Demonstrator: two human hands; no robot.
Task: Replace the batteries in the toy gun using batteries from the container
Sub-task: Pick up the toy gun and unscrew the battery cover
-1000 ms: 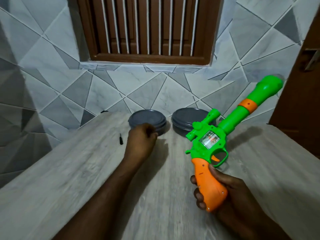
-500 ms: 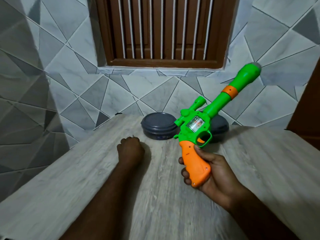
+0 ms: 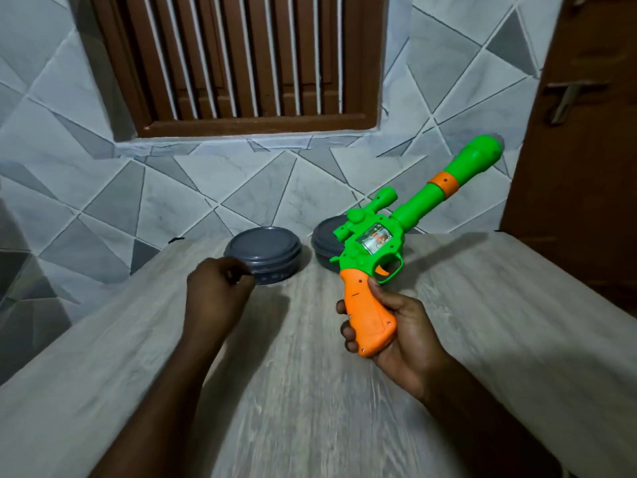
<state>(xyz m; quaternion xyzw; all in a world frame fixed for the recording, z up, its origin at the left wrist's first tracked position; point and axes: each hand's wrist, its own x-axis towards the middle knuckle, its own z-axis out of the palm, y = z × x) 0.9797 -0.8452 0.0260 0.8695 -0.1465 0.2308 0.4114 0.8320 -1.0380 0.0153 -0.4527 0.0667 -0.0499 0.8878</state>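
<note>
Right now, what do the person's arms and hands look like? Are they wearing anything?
No sleeves show: both forearms are bare up to the frame's edge. The left hand and right hand have no gloves, and I see no rings, watch or bracelets.

The person's left forearm (image 3: 165, 391) and right forearm (image 3: 482, 419) were bare, uncovered from the wrists down to the view's lower edge, where they entered at about 7 and 5 o'clock. The left hand (image 3: 217, 291) and right hand (image 3: 400, 329) were bare too, the left one's fingers (image 3: 241, 276) smeared by motion blur, the right one's fingertips (image 3: 346, 334) sharp and rounded.
</note>
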